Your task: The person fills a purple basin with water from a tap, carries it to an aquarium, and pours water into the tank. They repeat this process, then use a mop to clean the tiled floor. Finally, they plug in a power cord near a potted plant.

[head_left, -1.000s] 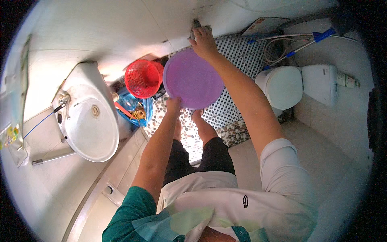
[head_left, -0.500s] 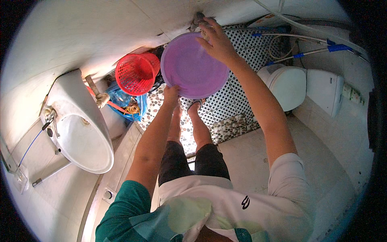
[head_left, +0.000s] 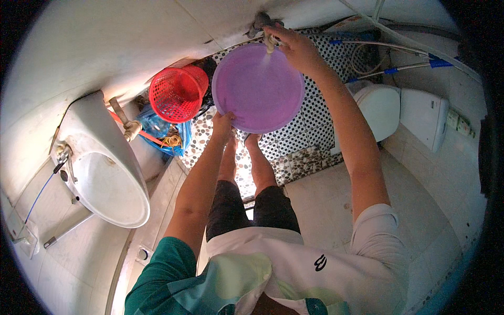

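My left hand (head_left: 224,123) is closed on the near-left rim of a round purple basin (head_left: 257,100). The basin is held up under a wall tap (head_left: 270,41), with its inside facing up. A pale stream of water runs from the spout into its far part. At the tap, my right hand (head_left: 300,51) has its fingers against the handle, the index finger reaching across the top. Part of the grip is hidden behind the hand.
Left of the basin sits a red perforated basket (head_left: 176,94), with a blue plastic bag (head_left: 181,139) nearby. A white washbasin (head_left: 113,184) juts from the left wall. To the right are a toilet (head_left: 379,113) and metal poles with blue joints (head_left: 394,70).
Water now pours from the tap into the basin. My right hand has shifted right and slightly down around the tap, uncovering the spout. The basin has moved slightly right and nearer.
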{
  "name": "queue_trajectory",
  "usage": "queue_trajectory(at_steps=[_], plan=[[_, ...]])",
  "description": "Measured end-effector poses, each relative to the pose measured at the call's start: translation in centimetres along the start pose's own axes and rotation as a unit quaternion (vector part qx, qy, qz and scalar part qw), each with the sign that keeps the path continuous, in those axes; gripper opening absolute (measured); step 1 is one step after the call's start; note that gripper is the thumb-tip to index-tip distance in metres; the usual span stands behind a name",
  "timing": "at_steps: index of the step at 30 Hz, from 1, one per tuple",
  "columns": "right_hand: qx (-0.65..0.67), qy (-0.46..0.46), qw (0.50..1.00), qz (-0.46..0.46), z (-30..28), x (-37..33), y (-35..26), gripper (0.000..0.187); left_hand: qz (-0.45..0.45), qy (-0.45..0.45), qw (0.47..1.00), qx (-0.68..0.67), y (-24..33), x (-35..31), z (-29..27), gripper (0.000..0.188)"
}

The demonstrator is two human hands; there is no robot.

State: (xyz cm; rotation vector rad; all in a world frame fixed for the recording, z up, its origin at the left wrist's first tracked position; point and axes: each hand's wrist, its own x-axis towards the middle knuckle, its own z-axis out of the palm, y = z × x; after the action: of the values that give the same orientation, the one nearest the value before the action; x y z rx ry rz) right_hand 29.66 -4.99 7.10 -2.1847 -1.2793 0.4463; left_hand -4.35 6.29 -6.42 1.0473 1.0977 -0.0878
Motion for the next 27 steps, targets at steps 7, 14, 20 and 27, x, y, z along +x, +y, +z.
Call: queue_trajectory(at_steps=[7, 14, 20, 27], plan=[[0.088, 0.013, 0.986, 0.139, 0.5, -2.0, 1.4, 0.078, -0.015, 0.019, 0.997, -0.069, 0.6, -0.8, 0.8, 0.047], [0.131, 0.05, 0.935, 0.326, 3.9, -7.6, 5.0, 0.081, 0.07, 0.002, 0.996, 0.057, 0.7, -0.3, 0.1, 0.046], [0.298, 0.008, 0.861, 0.412, 5.0, -8.8, 5.9, 0.075, 0.028, -0.021, 0.999, -0.028, 0.7, -0.2, 0.3, 0.043], [0.252, 0.041, 0.878, 0.406, 5.8, -8.2, 7.1, 0.055, -0.011, -0.015, 1.0, -0.005, 1.0, 0.3, 0.0, 0.048]])
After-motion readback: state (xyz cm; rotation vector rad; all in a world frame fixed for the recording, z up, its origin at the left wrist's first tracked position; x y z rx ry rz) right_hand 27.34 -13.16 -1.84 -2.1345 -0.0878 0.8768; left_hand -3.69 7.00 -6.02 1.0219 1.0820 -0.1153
